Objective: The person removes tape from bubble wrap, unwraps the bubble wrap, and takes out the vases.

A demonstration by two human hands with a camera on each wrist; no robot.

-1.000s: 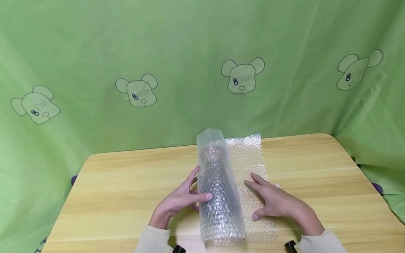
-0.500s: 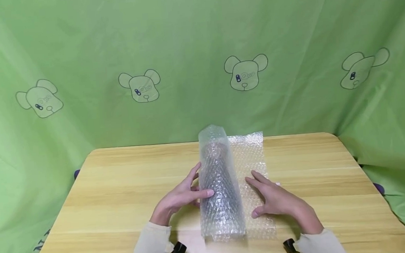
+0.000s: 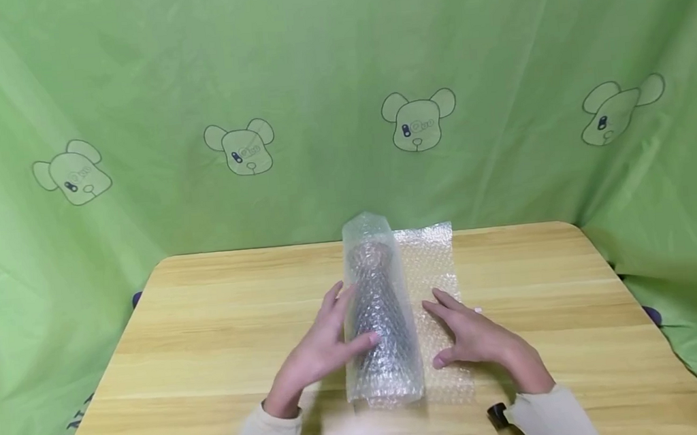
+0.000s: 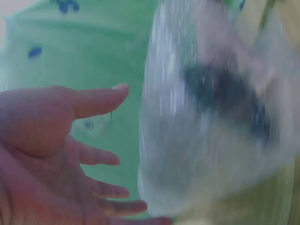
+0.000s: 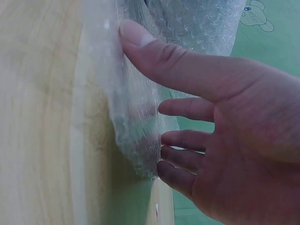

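Observation:
A bundle in clear bubble wrap (image 3: pixel 386 351) lies across the middle of the table; a dark shape, narrow at the far end and wide at the near end, shows through it. My left hand (image 3: pixel 324 342) is over the bundle's left side, fingers spread. In the left wrist view that hand (image 4: pixel 51 136) has its fingers straight, with a gap between thumb and the wrap. To the right, a flat flap of bubble wrap (image 3: pixel 428 259) extends from the bundle. My right hand (image 3: pixel 474 334) rests on the flap, its fingertips against the film (image 5: pixel 136 112) in the right wrist view.
The wooden table (image 3: pixel 227 309) has rounded far corners and borders a green curtain (image 3: pixel 311 56) printed with bear heads. A tiny white scrap (image 3: pixel 478 310) lies beside the right hand.
My left hand has loosened from the bundle's left side and lifted over it, its fingers spreading. The right hand stays in place on the flap.

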